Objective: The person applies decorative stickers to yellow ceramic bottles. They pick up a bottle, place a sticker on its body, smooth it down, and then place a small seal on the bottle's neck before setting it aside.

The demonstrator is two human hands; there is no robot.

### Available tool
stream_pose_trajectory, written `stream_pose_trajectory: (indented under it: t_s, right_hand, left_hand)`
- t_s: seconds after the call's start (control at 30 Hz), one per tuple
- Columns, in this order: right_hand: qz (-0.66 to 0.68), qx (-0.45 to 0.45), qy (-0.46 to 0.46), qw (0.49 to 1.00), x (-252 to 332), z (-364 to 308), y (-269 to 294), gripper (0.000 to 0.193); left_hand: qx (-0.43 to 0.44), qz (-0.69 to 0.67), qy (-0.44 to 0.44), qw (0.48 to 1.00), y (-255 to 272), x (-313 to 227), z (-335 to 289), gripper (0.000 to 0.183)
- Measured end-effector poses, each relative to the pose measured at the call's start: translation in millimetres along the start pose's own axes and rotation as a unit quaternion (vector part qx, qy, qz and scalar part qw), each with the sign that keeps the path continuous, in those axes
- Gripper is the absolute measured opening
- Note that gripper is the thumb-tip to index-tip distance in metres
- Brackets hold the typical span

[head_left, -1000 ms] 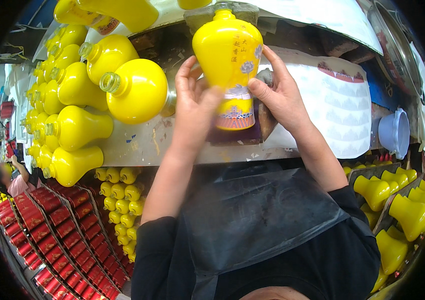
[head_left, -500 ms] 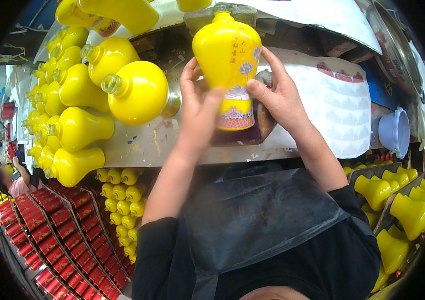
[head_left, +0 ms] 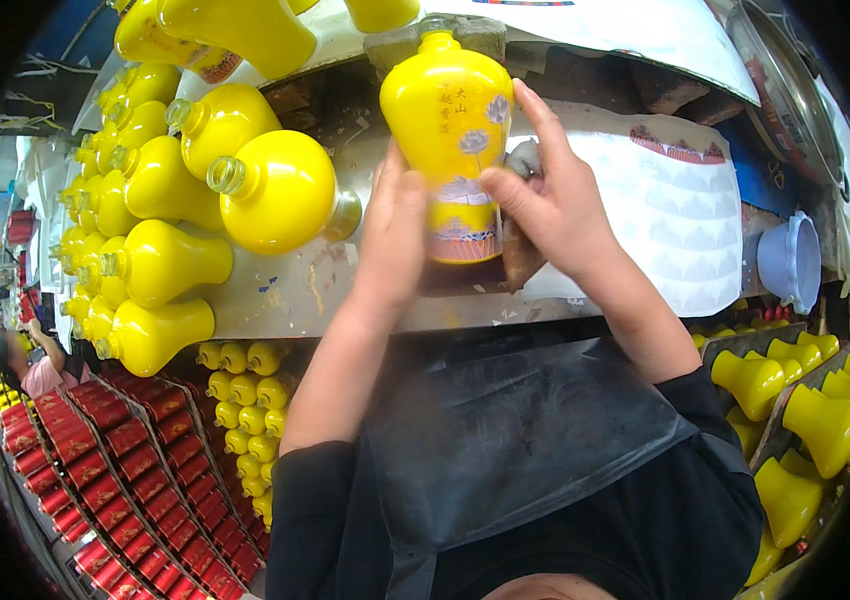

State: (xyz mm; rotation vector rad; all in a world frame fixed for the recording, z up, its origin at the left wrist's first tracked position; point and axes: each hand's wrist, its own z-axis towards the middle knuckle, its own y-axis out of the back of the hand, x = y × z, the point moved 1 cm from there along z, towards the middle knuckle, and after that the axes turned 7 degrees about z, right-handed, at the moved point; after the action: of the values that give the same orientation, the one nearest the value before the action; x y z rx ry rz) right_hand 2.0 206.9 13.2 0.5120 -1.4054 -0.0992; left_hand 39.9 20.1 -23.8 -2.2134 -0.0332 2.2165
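A glossy yellow bottle (head_left: 435, 90) with a clear glass neck stands between my hands, its neck against a grey block (head_left: 485, 36) at the far side. Dark lettering, pale purple flowers and a patterned band (head_left: 465, 240) near the base decorate its front. My left hand (head_left: 392, 235) presses along the bottle's left side, its fingertips partly hidden behind. Around the right side wraps my right hand (head_left: 551, 195), thumb on the front near the flower stem and index finger reaching up the shoulder. A small grey lump (head_left: 524, 158), perhaps a cloth or sponge, sits beside the right fingers.
Plain yellow bottles (head_left: 280, 192) lie crowded on the left of the worktable (head_left: 295, 290). Printed transfer sheets (head_left: 645, 225) are at right, before a pale blue bucket (head_left: 788, 262). Racks of yellow bottles (head_left: 820, 425) and red cylinders (head_left: 115, 450) flank me. Another person (head_left: 40, 365) is far left.
The bottle has turned slightly, its lettering and flowers shifting left. My left hand has shifted its grip along the bottle's side; my right thumb has slid a little left across the front.
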Motion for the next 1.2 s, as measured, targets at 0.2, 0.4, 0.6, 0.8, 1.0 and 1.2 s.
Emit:
stream_pose_trajectory:
  t_s: [0.2,0.4,0.6,0.8,1.0,1.2]
  right_hand:
    - [0.268,-0.023,-0.082,0.96,-8,9,33,0.031]
    - [0.007,-0.15,0.272,0.95,-6,-11,18,0.024]
    - [-0.153,0.019,0.496,0.855,10,-32,0,0.022]
    - [-0.239,0.036,0.493,0.836,38,-32,-10,0.02]
    - [-0.311,0.098,0.468,0.821,47,-32,-23,0.028]
    - [-0.291,0.151,0.468,0.82,46,-19,-31,0.018]
  left_hand:
    - [-0.009,0.039,0.013,0.999,-2,3,-1,0.067]
    - [0.001,-0.143,0.05,0.988,4,3,-4,0.075]
    - [0.007,-0.145,0.042,0.989,12,6,-3,0.072]
    - [-0.002,-0.223,0.06,0.973,9,7,-1,0.067]
    - [-0.014,-0.235,0.071,0.969,8,5,-5,0.056]
    - [-0.021,-0.168,0.049,0.984,19,13,-12,0.056]
